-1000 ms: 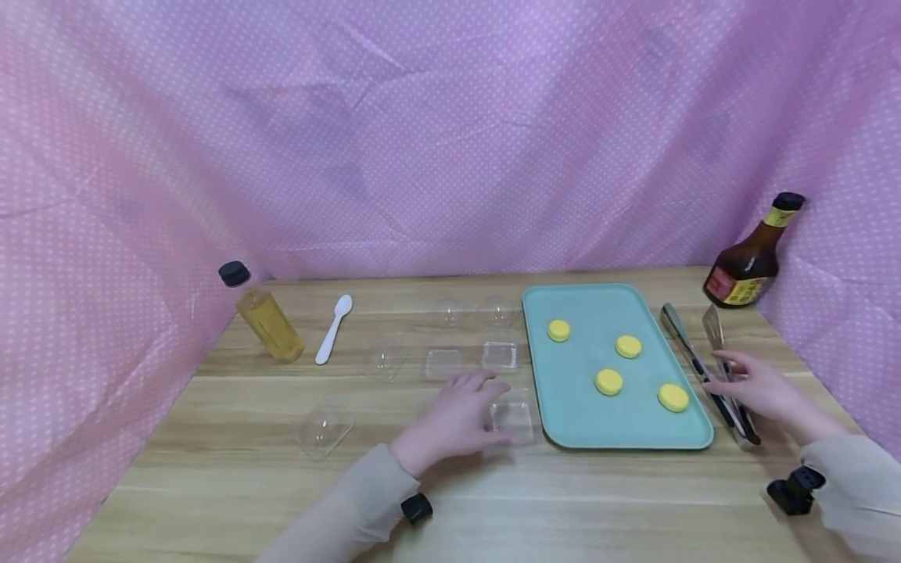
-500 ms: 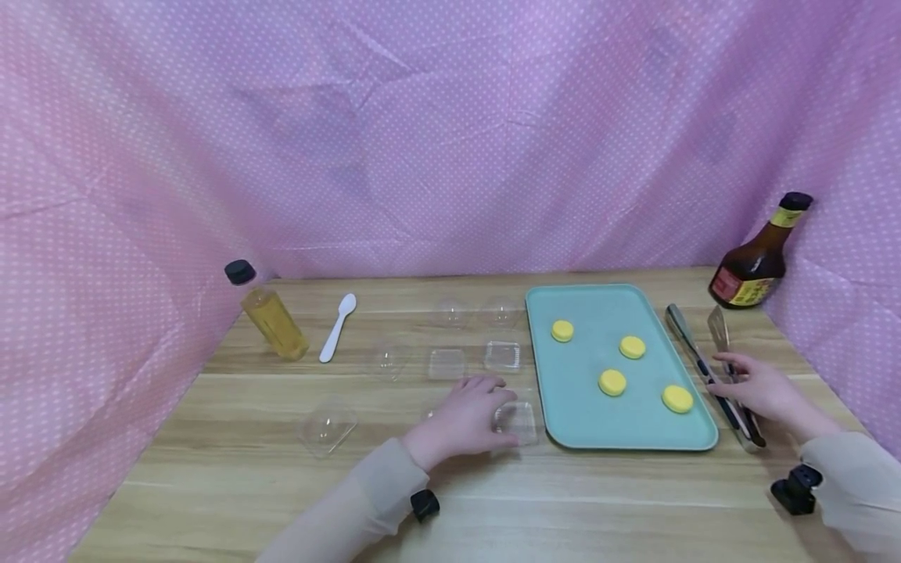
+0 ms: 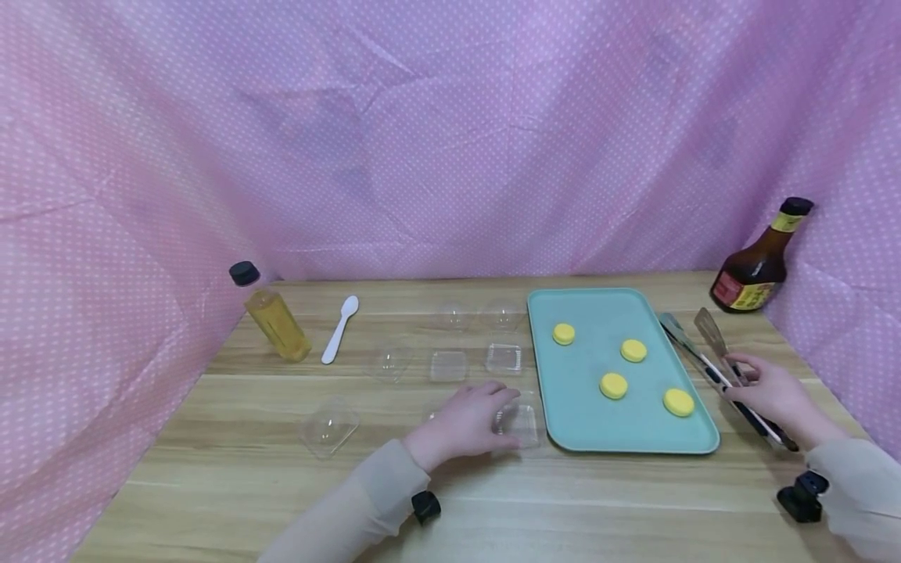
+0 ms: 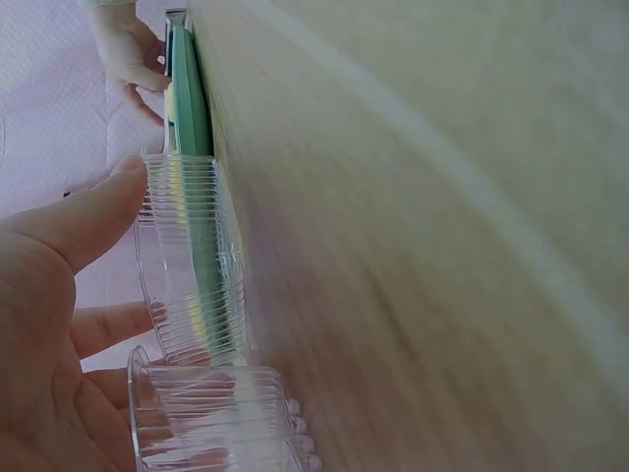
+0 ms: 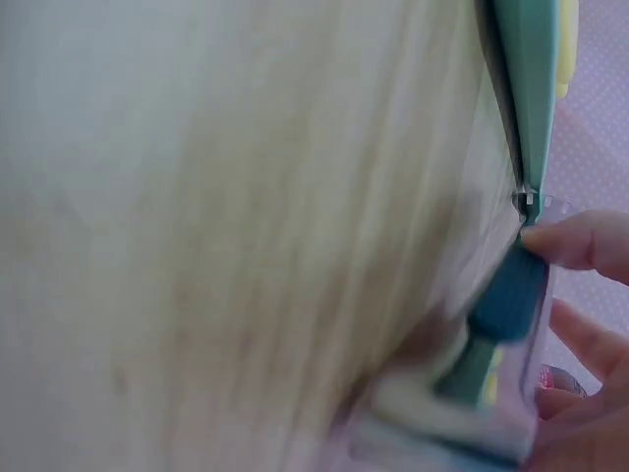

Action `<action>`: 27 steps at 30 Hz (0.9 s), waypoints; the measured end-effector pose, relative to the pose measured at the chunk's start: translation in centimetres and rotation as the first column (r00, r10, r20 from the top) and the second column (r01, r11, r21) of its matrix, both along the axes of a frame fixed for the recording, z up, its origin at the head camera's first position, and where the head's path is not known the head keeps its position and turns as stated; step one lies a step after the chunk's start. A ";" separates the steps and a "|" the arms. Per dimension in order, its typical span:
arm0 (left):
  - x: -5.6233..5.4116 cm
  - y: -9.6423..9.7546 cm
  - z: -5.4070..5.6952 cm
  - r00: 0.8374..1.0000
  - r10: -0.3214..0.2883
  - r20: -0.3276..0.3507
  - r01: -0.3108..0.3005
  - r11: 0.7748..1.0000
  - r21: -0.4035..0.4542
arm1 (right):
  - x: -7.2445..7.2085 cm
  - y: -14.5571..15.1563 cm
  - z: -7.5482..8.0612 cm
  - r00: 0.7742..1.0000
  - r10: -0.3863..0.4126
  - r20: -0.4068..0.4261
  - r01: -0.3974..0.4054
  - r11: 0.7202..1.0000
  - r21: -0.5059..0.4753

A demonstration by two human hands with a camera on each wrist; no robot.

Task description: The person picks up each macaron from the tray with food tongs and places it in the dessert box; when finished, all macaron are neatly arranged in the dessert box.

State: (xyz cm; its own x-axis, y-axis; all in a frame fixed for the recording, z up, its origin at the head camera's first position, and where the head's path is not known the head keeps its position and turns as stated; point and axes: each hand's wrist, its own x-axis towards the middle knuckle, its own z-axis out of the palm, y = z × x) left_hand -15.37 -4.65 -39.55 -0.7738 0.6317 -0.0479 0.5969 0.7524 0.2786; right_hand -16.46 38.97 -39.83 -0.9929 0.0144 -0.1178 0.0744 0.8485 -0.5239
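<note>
My left hand reaches to a small clear plastic box beside the tray. In the left wrist view its thumb and a finger hold the rim of the ribbed box. My right hand pinches metal tongs with dark grips at the tray's right edge. Their two ends spread apart toward the back. In the right wrist view the tongs are partly blurred, with the thumb on the dark grip. Several yellow round pieces lie on the turquoise tray.
More clear boxes and clear domed lids stand left of the tray. A white spoon and a bottle of yellow liquid are farther left. A brown sauce bottle stands at the back right, before the pink dotted cloth.
My left fingers have closed in on the clear box's rim, then stayed there. My right hand has taken hold of the tongs and turned them, their near end swinging right.
</note>
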 end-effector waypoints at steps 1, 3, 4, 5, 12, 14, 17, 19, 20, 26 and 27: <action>0.0 0.0 0.0 1.000 0.002 0.007 -0.002 1.000 0.004 | 0.0 0.1 0.0 1.000 -0.003 -0.011 0.003 1.000 0.007; -0.1 0.0 0.0 1.000 0.006 0.018 -0.006 1.000 0.008 | 0.0 0.3 0.0 1.000 -0.008 -0.027 0.008 1.000 0.018; -0.1 0.0 -0.1 1.000 0.008 0.022 -0.008 1.000 0.011 | 0.0 0.4 0.0 0.999 -0.009 -0.034 0.009 1.000 0.019; -0.1 0.0 -0.1 1.000 0.009 0.025 -0.009 1.000 0.014 | 0.0 0.5 -0.1 0.999 -0.014 -0.040 0.015 1.000 0.025; -0.1 0.0 -0.3 0.999 0.025 0.038 -0.026 0.999 0.031 | 0.1 1.0 -0.5 0.999 -0.010 -0.050 0.010 1.000 0.019; -0.1 0.0 -0.3 0.999 0.031 0.042 -0.032 0.999 0.037 | 0.0 1.2 -0.6 0.999 -0.004 -0.041 0.005 1.000 0.024; -0.1 0.0 -0.3 0.999 0.031 0.042 -0.033 0.999 0.038 | -0.1 1.3 -0.6 1.000 -0.010 -0.024 0.011 1.000 0.029; -0.1 0.0 -0.3 0.999 0.024 0.033 -0.025 0.999 0.035 | -0.1 1.2 -0.6 1.000 -0.025 -0.013 0.025 0.999 0.033; -0.1 0.0 -0.3 0.999 0.021 0.028 -0.022 0.999 0.034 | -0.1 1.2 -0.5 0.999 -0.033 -0.009 0.033 0.999 0.035; -0.2 0.0 -0.4 0.999 0.020 0.025 -0.021 0.999 0.036 | 0.0 1.5 -0.5 0.999 -0.045 -0.025 0.046 0.998 0.043; -0.2 0.1 -0.4 0.999 0.022 0.031 -0.023 0.999 0.040 | 0.0 1.6 -0.6 0.999 -0.043 -0.028 0.044 0.998 0.043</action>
State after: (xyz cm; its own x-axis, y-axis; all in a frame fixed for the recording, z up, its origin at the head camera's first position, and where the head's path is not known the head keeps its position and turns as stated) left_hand -15.56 -4.60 -39.94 -0.7862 0.6162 -0.0463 0.5710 0.7531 0.3267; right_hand -16.48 40.57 -40.39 -0.9941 0.0622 -0.0890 0.0980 0.8671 -0.4884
